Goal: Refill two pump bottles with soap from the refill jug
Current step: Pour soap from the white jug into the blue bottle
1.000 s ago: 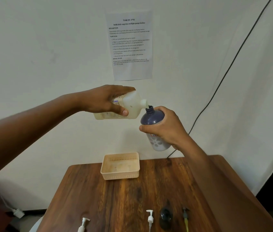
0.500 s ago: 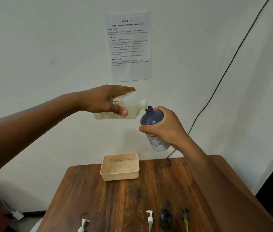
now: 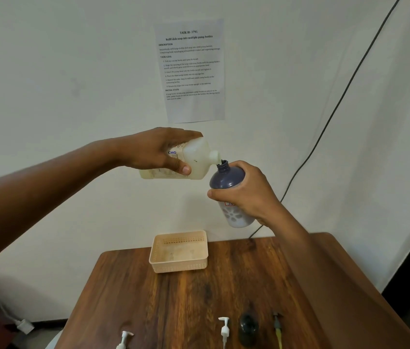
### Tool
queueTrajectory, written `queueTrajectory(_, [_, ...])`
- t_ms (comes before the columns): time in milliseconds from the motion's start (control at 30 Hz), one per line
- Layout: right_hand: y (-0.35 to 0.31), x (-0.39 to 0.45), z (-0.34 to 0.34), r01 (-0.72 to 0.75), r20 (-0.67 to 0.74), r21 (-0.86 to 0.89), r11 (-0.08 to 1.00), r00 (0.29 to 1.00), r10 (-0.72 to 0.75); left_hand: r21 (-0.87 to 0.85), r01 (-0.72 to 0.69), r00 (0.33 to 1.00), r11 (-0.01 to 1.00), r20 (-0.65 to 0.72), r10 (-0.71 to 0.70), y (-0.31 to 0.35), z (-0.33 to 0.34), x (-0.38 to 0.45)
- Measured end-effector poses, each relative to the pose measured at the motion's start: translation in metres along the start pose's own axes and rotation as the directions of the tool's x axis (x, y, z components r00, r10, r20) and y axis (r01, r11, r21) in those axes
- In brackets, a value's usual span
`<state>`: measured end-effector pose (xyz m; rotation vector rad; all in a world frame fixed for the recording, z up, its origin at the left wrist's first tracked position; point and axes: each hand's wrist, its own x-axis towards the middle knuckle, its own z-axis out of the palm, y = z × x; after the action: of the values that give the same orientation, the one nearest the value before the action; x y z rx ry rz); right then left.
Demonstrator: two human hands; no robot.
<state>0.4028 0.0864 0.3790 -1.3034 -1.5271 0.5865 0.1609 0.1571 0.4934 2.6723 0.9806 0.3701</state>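
Note:
My left hand (image 3: 160,152) grips the translucent refill jug (image 3: 196,159), tipped on its side above the table with its spout at the mouth of a dark blue bottle (image 3: 226,177). My right hand (image 3: 246,192) holds that blue bottle around its middle, tilted slightly toward the jug; its open neck touches the jug's spout. Yellowish soap lies along the jug's lower side. A white pump head (image 3: 224,328) and another white pump (image 3: 124,338) lie near the table's front edge.
A beige plastic basket (image 3: 178,263) stands at the back of the wooden table (image 3: 173,303). A dark rounded bottle (image 3: 248,328) and a yellow-tipped pump (image 3: 277,328) lie at the front. A paper sheet and a black cable are on the wall.
Both hands, the jug and the blue bottle have stayed almost still, spout to mouth; the view has only shifted slightly.

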Motion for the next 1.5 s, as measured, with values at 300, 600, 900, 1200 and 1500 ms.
queueTrajectory(300, [0.002, -0.0019, 0.0006, -0.008, 0.0, 0.009, 1.0, 1.0, 0.008, 0.017, -0.018, 1.0, 1.0, 0.022, 0.017, 0.0033, 0.0003, 0.0024])
queueTrajectory(600, [0.0041, -0.002, 0.0008, -0.012, -0.004, 0.013, 1.0, 1.0, 0.012, 0.023, -0.014, 0.999, 1.0, 0.031, 0.013, 0.0031, 0.0004, 0.0036])
queueTrajectory(900, [0.0046, -0.0008, 0.0018, -0.01, -0.008, 0.012, 1.0, 1.0, 0.01, 0.037, -0.009, 0.999, 0.999, 0.035, 0.008, 0.0041, -0.0009, 0.0052])
queueTrajectory(1200, [0.0067, 0.0001, 0.0023, -0.012, -0.007, 0.001, 1.0, 1.0, 0.012, 0.063, -0.003, 0.999, 0.998, 0.054, 0.0, 0.0047, -0.0011, 0.0074])
queueTrajectory(1500, [0.0079, -0.0004, 0.0021, -0.004, -0.001, 0.009, 1.0, 1.0, 0.004, 0.079, -0.001, 0.998, 0.997, 0.059, -0.004, 0.0056, -0.0008, 0.0082])
